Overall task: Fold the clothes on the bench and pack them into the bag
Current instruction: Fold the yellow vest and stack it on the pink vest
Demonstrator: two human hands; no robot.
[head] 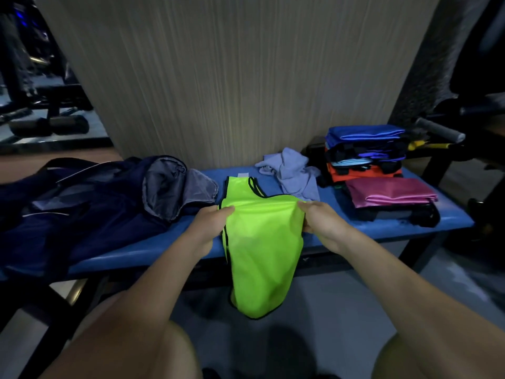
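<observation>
on the blue bench (pixel 451 218), left hand (pixel 211 224) and right hand (pixel 321 221) pinch the green vest (pixel 262 242) at opposite edges; its long axis runs toward us, overhanging the bench's near edge.

The navy bag (pixel 82 203) runs off the left edge; the tabletop (pixel 273 242) under it is hidden; background gym gear (pixel 49 124) is blurred.

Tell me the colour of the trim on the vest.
Black trim on the neon green vest, head view.

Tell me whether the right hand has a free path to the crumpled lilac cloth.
Probably yes: the lilac cloth lies uncovered just beyond the right hand, but that hand grips the green vest and must let go first.
</observation>
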